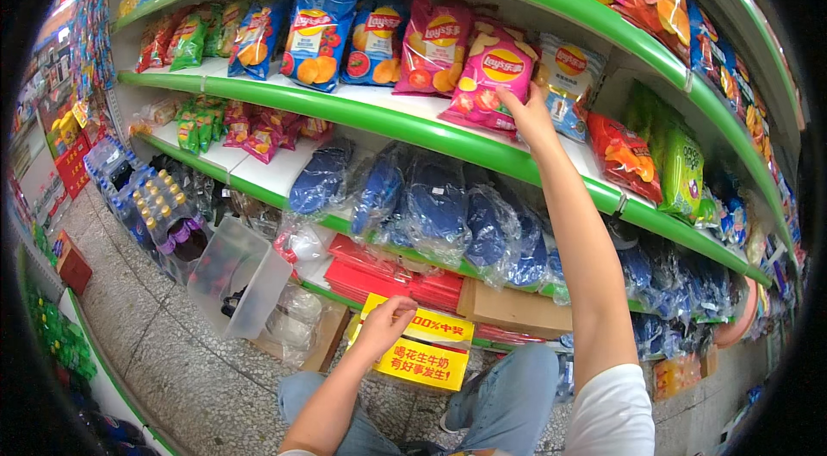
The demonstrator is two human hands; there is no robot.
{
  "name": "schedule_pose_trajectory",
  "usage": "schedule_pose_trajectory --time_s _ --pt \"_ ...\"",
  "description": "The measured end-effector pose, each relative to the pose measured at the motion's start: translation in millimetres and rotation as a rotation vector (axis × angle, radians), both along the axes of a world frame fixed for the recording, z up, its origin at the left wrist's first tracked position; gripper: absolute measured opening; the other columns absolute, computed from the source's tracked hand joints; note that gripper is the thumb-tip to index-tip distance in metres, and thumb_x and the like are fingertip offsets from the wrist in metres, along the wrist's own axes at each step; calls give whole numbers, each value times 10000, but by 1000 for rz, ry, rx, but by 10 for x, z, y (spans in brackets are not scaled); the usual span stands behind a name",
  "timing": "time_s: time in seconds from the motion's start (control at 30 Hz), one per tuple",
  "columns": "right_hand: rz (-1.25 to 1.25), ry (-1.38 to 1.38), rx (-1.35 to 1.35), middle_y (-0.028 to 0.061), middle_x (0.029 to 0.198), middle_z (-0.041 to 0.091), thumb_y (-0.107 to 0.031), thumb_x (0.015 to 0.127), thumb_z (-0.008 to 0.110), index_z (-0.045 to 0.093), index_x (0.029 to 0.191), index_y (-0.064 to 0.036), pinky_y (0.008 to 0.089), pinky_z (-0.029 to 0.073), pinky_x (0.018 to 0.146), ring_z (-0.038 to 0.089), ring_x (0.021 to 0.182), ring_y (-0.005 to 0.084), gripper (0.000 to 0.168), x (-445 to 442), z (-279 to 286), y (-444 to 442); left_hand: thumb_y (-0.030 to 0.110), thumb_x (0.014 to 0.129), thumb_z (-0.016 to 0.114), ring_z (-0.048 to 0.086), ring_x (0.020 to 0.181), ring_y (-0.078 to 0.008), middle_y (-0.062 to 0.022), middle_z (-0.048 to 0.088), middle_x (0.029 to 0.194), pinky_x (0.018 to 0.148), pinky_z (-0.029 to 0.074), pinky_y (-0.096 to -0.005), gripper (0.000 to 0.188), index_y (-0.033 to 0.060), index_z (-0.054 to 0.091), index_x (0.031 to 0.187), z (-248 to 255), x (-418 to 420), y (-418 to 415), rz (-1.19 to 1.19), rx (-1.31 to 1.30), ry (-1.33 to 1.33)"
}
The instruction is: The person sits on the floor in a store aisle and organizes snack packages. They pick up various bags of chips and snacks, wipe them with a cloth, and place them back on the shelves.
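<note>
My right hand [533, 110] reaches up to the middle shelf and grips a pink Lay's chip bag [496, 72] by its lower right side, thumb on the front. The bag leans against the row; its base is at the shelf's front. To its left stands another pink Lay's bag [436, 46], and a pale blue-grey Lay's bag [568, 84] is just right of my hand. Low down, my left hand [386, 329] is held loosely half-curled with nothing seen in it. Under it is a yellow carton [423, 365] bearing red writing; whether they touch is unclear.
A green shelf edge [387, 117] runs below the bags. Plastic-wrapped blue slippers [436, 197] fill the lower shelf. A clear plastic bin [239, 275] and shrink-wrapped bottles [158, 204] stand left. Red bag [623, 155] and green bag [681, 172] lean farther right.
</note>
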State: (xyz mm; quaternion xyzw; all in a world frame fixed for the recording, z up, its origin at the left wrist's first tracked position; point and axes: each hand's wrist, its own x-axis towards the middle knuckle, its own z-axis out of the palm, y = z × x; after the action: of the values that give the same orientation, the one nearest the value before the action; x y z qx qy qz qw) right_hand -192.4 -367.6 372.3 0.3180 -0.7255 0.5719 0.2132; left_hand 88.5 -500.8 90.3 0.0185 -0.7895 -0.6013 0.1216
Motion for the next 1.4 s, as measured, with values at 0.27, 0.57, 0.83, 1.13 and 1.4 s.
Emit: schedule_pose_trajectory --time_s 0.27,0.57,0.83,1.13,1.4 --pt "24 -160 -108 158 1049 602 -259 737 707 446 1152 60 318 461 812 595 934 218 585 -52 -63 -74 140 859 566 601 847 -151 -76 632 934 736 472 -276 200 17 565 1017 104 -385 -483 39 97 116" --pt "209 -487 -546 96 1086 585 -342 811 635 469 1169 -71 344 523 741 606 917 213 479 167 36 113 81 893 504 586 913 -144 -95 605 984 810 460 -262 178 2 512 1053 373 -615 -594 3 464 209" --pt "312 -472 -576 110 1062 597 -284 856 581 448 1178 -32 358 514 762 618 908 201 430 599 110 321 85 898 494 576 926 -144 -105 600 1027 813 460 -263 185 14 504 1070 502 -596 -549 -78 520 205" --pt "255 -66 148 186 1277 429 -161 774 677 250 1346 10 318 367 971 465 1148 212 733 1715 -573 94 510 855 503 498 1104 -231 -153 471 1219 892 429 -334 657 16 329 1252 919 -359 -462 -382 755 369" --pt "308 -85 277 211 1261 445 -176 771 689 274 1332 15 336 394 948 478 1151 254 723 1847 -1068 -99 166 828 627 484 1097 -156 -69 467 1225 912 413 -293 559 35 327 1281 797 -394 -198 -191 823 286"
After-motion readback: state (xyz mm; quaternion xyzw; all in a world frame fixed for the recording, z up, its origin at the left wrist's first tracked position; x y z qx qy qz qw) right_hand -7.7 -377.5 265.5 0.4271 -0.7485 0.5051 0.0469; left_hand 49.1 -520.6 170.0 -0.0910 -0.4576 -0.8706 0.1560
